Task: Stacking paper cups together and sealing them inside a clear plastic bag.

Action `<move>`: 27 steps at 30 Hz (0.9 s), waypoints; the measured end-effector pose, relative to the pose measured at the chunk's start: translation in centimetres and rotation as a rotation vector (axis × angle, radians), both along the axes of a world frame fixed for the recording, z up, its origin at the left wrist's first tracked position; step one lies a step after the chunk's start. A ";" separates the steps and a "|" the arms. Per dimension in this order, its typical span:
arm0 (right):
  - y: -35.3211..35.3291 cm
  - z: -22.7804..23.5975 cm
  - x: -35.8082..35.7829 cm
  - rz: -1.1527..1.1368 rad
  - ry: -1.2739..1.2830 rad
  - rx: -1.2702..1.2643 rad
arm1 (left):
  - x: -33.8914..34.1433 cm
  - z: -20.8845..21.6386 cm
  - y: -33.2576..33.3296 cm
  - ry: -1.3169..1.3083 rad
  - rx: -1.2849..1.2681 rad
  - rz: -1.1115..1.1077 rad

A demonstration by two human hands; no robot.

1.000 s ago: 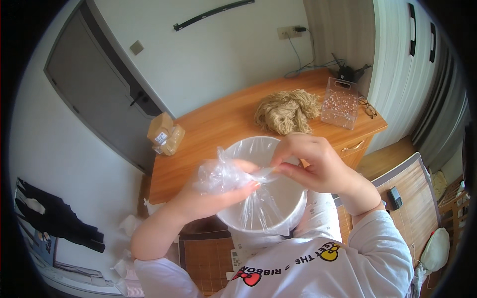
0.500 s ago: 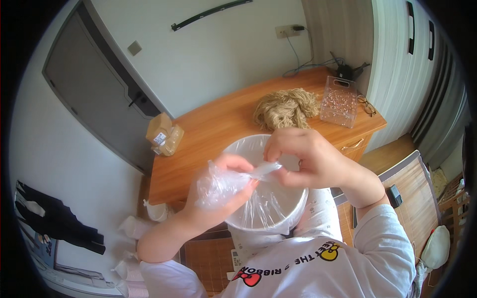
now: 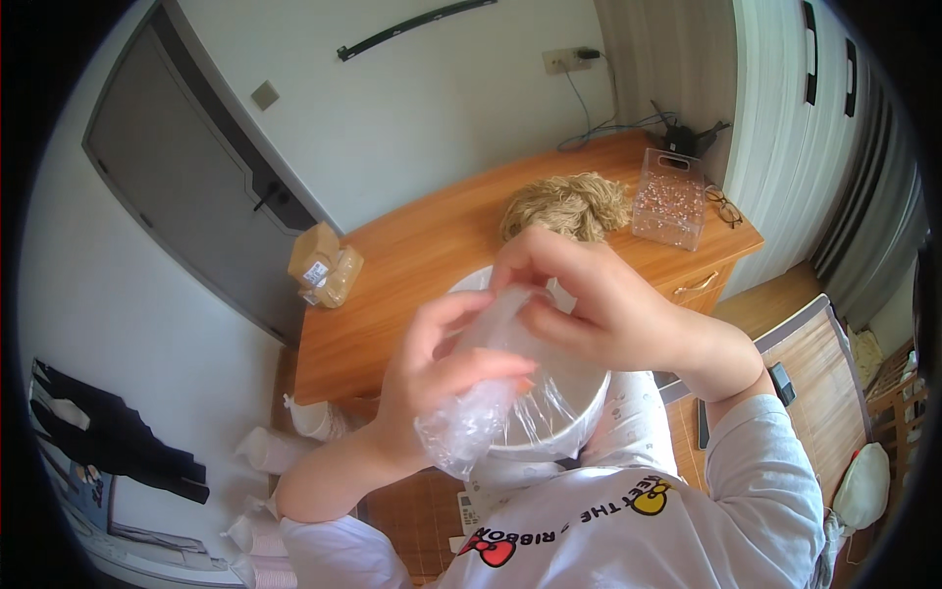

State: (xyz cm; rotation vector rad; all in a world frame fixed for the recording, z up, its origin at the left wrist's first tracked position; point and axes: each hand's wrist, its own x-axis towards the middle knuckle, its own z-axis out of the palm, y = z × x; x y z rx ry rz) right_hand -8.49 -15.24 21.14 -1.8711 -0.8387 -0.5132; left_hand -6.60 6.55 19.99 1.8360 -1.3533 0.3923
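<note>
A white bucket [image 3: 549, 441] stands between my legs, with a thin clear plastic bag [image 3: 471, 422] stretched over its mouth and rim. My left hand [image 3: 432, 373] is curled loosely around the gathered part of the bag, and a crumpled bunch bulges out below its palm. Above the bucket, my right hand [image 3: 579, 299] pinches the top of the gathered plastic between thumb and fingers, close to the left fingertips. The far part of the bucket is hidden behind both hands.
A wooden desk [image 3: 422, 240] stands ahead, bearing a heap of tan strands [image 3: 569, 206], a clear bin of small pinkish pieces [image 3: 670, 201], eyeglasses [image 3: 724, 208] and wrapped brown packages [image 3: 326, 265]. Stacked white-and-pink cups [image 3: 270, 450] lie at the left. A black device [image 3: 780, 384] rests at the right.
My left hand has turned and loosened its fingers, and the crumpled bunch has swung down toward me. My right hand has moved slightly left and up, drawing the plastic upward.
</note>
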 end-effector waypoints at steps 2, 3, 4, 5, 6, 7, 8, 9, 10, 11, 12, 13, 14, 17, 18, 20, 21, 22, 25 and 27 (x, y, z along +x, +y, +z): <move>0.2 0.1 -0.1 -0.004 0.053 -0.017 | -0.1 0.6 -0.1 -0.034 0.022 0.012; 0.4 0.0 0.0 -0.004 0.055 -0.018 | -0.2 1.0 -0.1 -0.093 0.094 0.048; 0.5 -0.2 0.2 0.021 0.004 0.032 | -0.2 1.2 -0.1 -0.152 0.165 0.083; 0.6 -0.4 0.3 0.046 -0.048 0.082 | -0.1 1.2 0.0 -0.152 0.165 0.082; 0.6 -0.6 0.3 0.046 -0.047 0.081 | 0.1 1.0 0.2 -0.034 0.199 0.054; 0.5 -0.7 0.3 0.072 -0.014 0.107 | 0.2 0.9 0.4 0.084 0.232 0.027; 0.4 -0.7 0.2 0.099 0.018 0.132 | 0.3 0.8 0.5 0.083 0.231 0.029; 0.5 -0.7 0.1 0.100 0.017 0.132 | 0.3 0.8 0.5 0.175 0.235 -0.006; 0.4 -0.6 0.1 0.174 0.086 0.213 | 0.4 0.8 0.5 0.269 0.239 -0.045; 0.4 -0.5 0.0 0.248 0.154 0.295 | 0.5 0.9 0.4 0.271 0.239 -0.048; 0.1 -0.4 0.0 0.244 0.155 0.296 | 0.5 1.0 0.4 0.267 0.258 -0.054; -0.1 -0.1 -0.1 0.238 0.158 0.232 | 0.5 1.2 0.4 0.263 0.276 -0.056; -0.4 0.2 -0.1 0.231 0.160 0.168 | 0.4 1.3 0.3 0.264 0.277 -0.056; -0.8 1.7 -0.9 0.306 0.458 0.181 | 0.1 1.4 0.0 0.227 0.265 -0.032; -0.8 2.0 -0.8 0.305 0.458 0.181 | -0.1 1.2 0.0 0.271 0.235 -0.045; -0.7 2.6 -0.3 0.463 0.715 0.237 | -0.3 1.2 0.0 0.313 0.206 -0.059; -0.8 2.6 0.0 0.465 0.654 0.213 | -0.4 1.2 0.0 0.270 0.219 -0.072; -0.9 2.9 0.0 0.463 0.654 0.211 | -0.5 1.3 0.0 0.226 0.232 -0.086; -0.9 3.7 -0.6 0.370 0.668 0.148 | -0.9 1.2 0.3 0.221 0.269 -0.062; -0.8 3.9 -0.9 0.323 0.752 0.167 | -1.3 1.2 0.3 0.162 0.268 -0.061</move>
